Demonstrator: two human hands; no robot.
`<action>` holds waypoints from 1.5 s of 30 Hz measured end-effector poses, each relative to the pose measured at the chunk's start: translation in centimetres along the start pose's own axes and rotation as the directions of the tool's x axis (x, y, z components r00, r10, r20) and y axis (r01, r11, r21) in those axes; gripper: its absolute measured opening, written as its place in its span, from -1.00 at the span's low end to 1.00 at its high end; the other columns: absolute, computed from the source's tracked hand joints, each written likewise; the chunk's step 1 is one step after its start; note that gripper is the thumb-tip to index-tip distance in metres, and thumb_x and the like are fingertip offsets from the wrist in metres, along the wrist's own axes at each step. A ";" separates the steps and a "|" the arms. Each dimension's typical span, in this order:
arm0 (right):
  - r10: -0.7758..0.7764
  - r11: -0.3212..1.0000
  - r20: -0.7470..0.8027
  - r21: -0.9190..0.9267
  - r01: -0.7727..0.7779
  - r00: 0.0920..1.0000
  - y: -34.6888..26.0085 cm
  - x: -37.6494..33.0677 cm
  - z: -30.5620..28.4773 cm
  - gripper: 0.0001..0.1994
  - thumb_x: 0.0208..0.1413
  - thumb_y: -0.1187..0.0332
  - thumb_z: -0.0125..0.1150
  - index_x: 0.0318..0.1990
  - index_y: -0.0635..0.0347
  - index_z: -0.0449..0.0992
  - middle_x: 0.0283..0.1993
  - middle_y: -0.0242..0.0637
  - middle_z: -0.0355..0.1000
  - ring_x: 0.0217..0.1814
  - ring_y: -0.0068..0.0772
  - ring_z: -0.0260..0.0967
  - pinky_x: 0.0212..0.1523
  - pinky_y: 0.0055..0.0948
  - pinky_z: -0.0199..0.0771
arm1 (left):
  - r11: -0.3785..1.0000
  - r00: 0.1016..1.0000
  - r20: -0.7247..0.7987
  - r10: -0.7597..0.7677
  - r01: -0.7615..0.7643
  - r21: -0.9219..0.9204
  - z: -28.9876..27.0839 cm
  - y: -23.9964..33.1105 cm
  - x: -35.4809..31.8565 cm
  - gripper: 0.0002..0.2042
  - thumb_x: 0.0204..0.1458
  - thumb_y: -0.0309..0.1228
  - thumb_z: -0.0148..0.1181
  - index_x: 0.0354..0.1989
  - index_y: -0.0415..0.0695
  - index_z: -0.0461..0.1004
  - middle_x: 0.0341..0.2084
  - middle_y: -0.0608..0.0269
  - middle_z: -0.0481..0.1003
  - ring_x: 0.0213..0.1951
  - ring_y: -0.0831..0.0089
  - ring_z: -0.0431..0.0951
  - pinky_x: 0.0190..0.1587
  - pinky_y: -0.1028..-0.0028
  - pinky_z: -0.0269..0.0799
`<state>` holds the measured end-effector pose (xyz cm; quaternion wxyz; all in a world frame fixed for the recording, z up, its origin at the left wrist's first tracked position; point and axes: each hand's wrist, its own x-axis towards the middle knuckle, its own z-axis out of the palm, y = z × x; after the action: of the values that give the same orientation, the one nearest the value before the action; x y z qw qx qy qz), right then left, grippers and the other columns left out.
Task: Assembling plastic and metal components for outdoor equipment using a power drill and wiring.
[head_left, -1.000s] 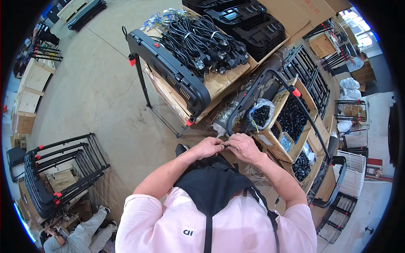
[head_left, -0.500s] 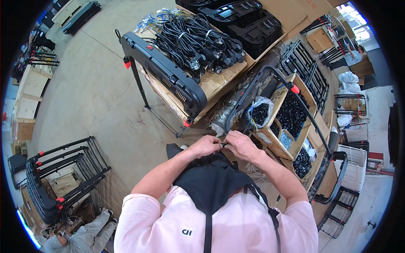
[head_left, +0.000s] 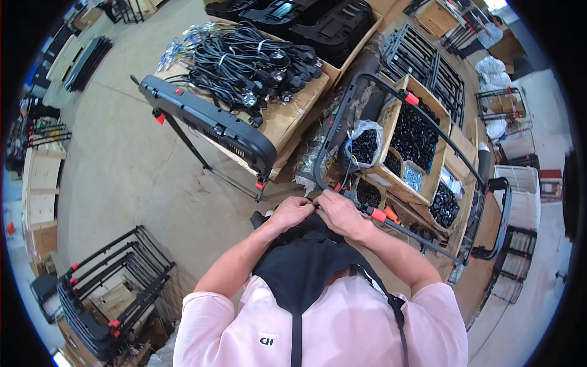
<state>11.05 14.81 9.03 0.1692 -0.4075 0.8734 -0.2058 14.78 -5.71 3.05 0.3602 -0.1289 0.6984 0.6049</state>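
Note:
My left hand [head_left: 292, 213] and my right hand [head_left: 340, 212] meet in front of my black apron [head_left: 309, 263], fingertips pinched close together. A small dark piece seems to sit between them, but the fingers hide most of it. Just beyond my right hand is the bent corner of a black tubular frame [head_left: 331, 144] with red clips. Beside that hand, a red clip [head_left: 376, 214] and an orange-handled item [head_left: 392, 214] show along a lower bar. Farther left stands another frame with a black slotted housing [head_left: 211, 125].
Bundled black power cables [head_left: 238, 61] lie on a cardboard-topped stack. A wooden bin [head_left: 443, 131] at the right holds small black parts, with a bag of black parts [head_left: 365, 147] alongside. Black frames [head_left: 131, 269] stand at the lower left. Black plastic housings [head_left: 339, 27] are stacked in a carton behind.
The view has shifted, so the cables, bin and frames sit differently in it. My hands have stayed together, now closer at the fingertips. The red clip and orange-handled item beside my right hand have come into sight.

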 end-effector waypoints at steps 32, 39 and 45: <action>0.903 0.254 0.164 0.543 -0.801 0.398 -4.6 -10.5 11.6 -0.58 0.35 0.17 0.14 0.23 0.24 0.45 -0.06 0.14 0.63 0.08 0.14 0.61 0.12 0.03 0.56 | 0.961 0.990 0.115 0.087 -0.053 -0.271 4.1 -2.7 1.1 -0.70 0.46 -0.27 0.13 0.14 -0.24 0.59 -0.25 0.32 0.64 -0.24 0.56 0.60 -0.20 0.56 0.43; 0.844 0.410 0.056 0.572 -0.710 0.533 -6.0 -10.2 10.7 -0.30 0.22 0.45 0.11 0.52 0.40 0.12 0.37 0.29 0.34 0.41 0.31 0.35 0.38 0.11 0.39 | 0.982 0.996 0.030 0.080 -0.074 -0.174 5.4 -2.2 0.9 -0.73 0.47 -0.31 0.11 0.03 -0.25 0.63 -0.27 0.30 0.66 -0.26 0.56 0.60 -0.17 0.52 0.49; 0.784 0.483 0.066 0.559 -0.674 0.617 -5.7 -10.4 9.9 -0.22 0.18 0.48 0.10 0.55 0.48 -0.01 0.29 0.37 0.33 0.34 0.39 0.37 0.36 0.14 0.39 | 0.989 0.990 -0.033 0.138 -0.140 -0.057 6.3 -2.9 0.8 -0.73 0.48 -0.33 0.07 -0.02 -0.27 0.62 -0.26 0.27 0.66 -0.25 0.53 0.62 -0.18 0.51 0.52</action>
<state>25.71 17.42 4.68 0.2585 0.0909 0.8805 -0.3868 18.14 -0.28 0.27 0.3029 -0.0992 0.6927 0.6469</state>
